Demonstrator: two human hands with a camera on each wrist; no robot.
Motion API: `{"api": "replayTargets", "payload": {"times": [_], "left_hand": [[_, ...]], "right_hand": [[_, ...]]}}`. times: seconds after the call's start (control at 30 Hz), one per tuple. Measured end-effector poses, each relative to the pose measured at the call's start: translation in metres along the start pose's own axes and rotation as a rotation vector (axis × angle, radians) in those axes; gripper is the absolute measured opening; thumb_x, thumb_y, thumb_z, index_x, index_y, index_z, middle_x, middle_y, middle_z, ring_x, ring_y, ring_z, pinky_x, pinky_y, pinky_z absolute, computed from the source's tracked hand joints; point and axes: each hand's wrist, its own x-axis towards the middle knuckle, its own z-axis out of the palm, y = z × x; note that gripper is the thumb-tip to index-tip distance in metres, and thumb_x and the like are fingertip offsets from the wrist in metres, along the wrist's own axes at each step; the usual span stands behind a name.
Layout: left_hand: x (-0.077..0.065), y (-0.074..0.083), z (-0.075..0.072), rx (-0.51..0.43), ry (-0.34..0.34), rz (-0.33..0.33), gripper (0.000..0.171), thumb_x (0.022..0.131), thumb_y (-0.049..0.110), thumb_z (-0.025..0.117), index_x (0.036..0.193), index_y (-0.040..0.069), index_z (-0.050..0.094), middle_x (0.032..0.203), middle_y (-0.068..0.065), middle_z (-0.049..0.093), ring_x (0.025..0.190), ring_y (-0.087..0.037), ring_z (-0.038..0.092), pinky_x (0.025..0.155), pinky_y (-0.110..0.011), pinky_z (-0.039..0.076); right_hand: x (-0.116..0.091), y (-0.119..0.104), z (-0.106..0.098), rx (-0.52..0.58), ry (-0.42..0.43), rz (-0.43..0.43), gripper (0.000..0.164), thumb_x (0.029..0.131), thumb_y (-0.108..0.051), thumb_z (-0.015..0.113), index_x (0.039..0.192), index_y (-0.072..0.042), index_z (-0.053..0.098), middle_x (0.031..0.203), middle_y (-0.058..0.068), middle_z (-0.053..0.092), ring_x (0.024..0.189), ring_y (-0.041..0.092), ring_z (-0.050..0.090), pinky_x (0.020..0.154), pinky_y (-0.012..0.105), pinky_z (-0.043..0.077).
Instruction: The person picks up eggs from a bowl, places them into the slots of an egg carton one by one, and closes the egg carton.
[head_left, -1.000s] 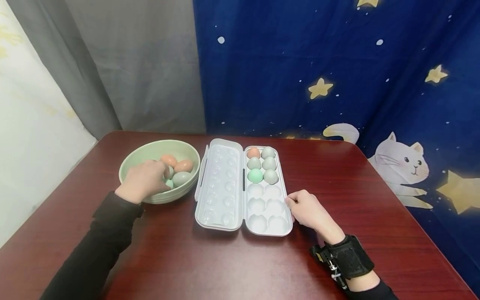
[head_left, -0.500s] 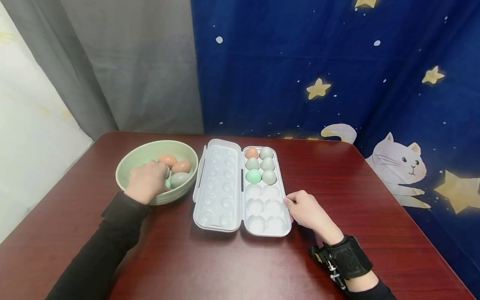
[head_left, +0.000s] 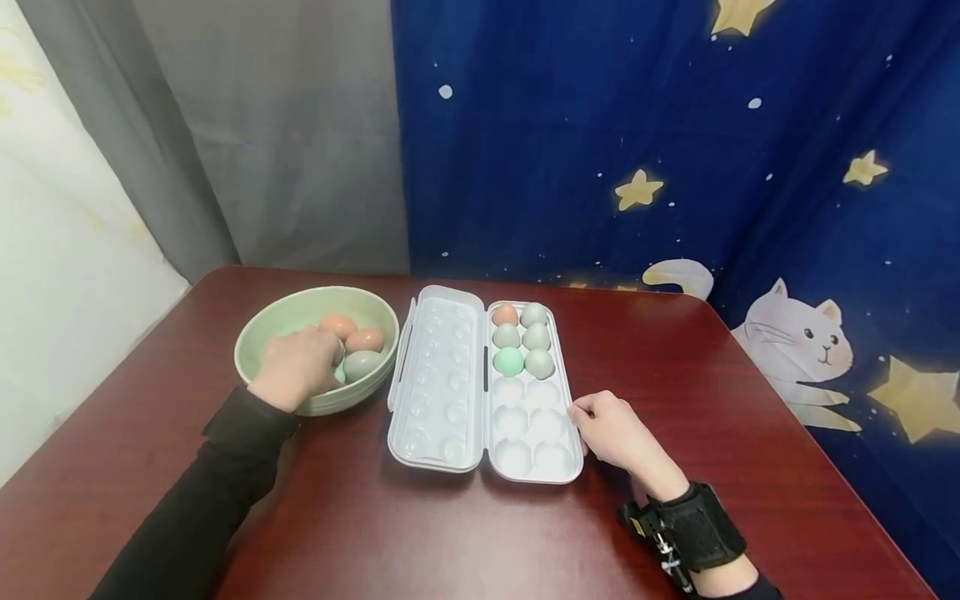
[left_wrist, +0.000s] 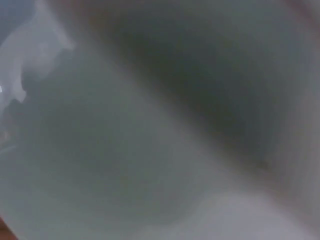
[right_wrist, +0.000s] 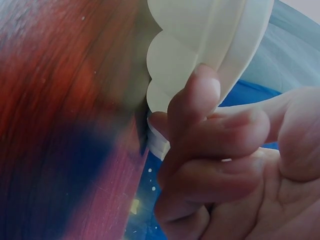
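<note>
We see a pale egg (head_left: 338,355) as a thin sliver at the fingertip side of the left hand (head_left: 298,364), inside the green bowl (head_left: 348,402). Its long axis is mostly hidden, so we can't tell how it lies. The fingers bend down beside it, but whether they have closed round it we cannot tell; the left wrist view is only blur. A mint egg (head_left: 341,374) peeks out below, a grey egg (head_left: 363,367) lies just to the right, and two orange eggs (head_left: 365,340) rest behind.

The relation that counts most, we judge, is sideways: the unfilled hollows (head_left: 508,392) of the egg carton (head_left: 530,433) lie to the right of this hand, with the opened lid (head_left: 442,379) in between. The carton's long axis runs from near us to the far side; six eggs fill the three far rows, and the three near rows show white floors.

Our left hand is the nearer to the bowl; our right hand (head_left: 615,429) pinches the carton's right long edge, beside the near rows. The bowl wall and the lid's raised flap (head_left: 401,358) are the edges to clear. Table (head_left: 375,517) stretches between the forearms and right of the carton, and a blue curtain (head_left: 540,150) hangs beyond the far edge.
</note>
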Motion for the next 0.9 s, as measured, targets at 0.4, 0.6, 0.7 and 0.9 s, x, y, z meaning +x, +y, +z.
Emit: {"api": "replayTargets", "payload": {"times": [0.4,0.6,0.7,0.9], "left_hand": [[-0.003,0.002,-0.004,-0.066,0.033,0.065,0.04,0.076,0.008,0.072,0.115,0.017,0.069,0.107,-0.002,0.067,0.072,-0.029,0.063,0.061,-0.048,0.05],[-0.005,0.002,-0.009,-0.122,0.002,0.07,0.032,0.08,0.014,0.072,0.113,0.017,0.071,0.116,0.002,0.065,0.078,-0.024,0.063,0.066,-0.042,0.049],[-0.004,0.001,-0.012,-0.168,-0.034,0.079,0.023,0.08,0.011,0.071,0.102,0.016,0.076,0.118,0.002,0.065,0.069,-0.018,0.057,0.062,-0.035,0.045],[-0.002,-0.007,-0.018,-0.136,-0.127,0.063,0.02,0.071,0.005,0.068,0.059,0.014,0.054,0.067,0.001,0.054,0.057,-0.015,0.038,0.055,-0.031,0.036]], "right_hand": [[-0.001,-0.002,-0.001,-0.002,0.005,-0.001,0.035,0.095,-0.006,0.051,0.061,-0.008,0.056,0.048,0.002,0.052,0.048,0.014,0.046,0.051,0.03,0.037],[-0.001,-0.004,-0.002,0.003,0.015,-0.02,0.035,0.095,-0.006,0.05,0.06,-0.007,0.056,0.049,0.005,0.053,0.048,0.015,0.046,0.051,0.031,0.037],[-0.001,-0.005,-0.003,0.007,0.013,-0.016,0.036,0.095,-0.005,0.05,0.06,-0.007,0.056,0.049,0.005,0.053,0.047,0.015,0.045,0.051,0.031,0.036],[-0.001,-0.002,0.0,0.013,0.012,-0.006,0.035,0.095,-0.006,0.05,0.061,-0.007,0.057,0.048,0.001,0.051,0.046,0.014,0.044,0.049,0.03,0.036]]}}
